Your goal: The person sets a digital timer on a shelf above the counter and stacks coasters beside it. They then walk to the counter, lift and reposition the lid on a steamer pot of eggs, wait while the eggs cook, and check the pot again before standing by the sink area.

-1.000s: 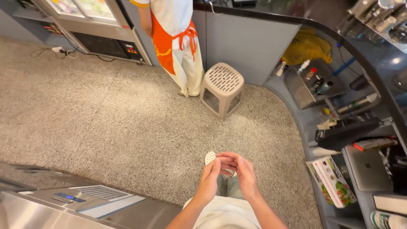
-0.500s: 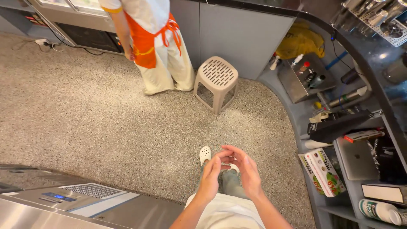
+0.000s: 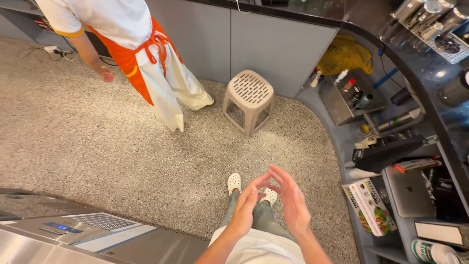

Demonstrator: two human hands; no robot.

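My left hand (image 3: 246,205) and my right hand (image 3: 291,198) are raised in front of my body, palms turned toward each other, fingers spread. The fingertips nearly touch at the top. Neither hand holds anything. Below them I see my white shoes (image 3: 234,183) and grey trousers on the speckled floor.
A co-worker in a white shirt and orange apron (image 3: 129,54) stands at the back left. A beige plastic stool (image 3: 249,98) sits by the grey counter wall. Cluttered shelves (image 3: 391,151) with bottles, a box and a laptop run along the right. A steel appliance (image 3: 73,234) is at bottom left.
My hands were pressed together; now they have come apart with fingers spread. The view has shifted, so the co-worker and the stool appear lower and closer.
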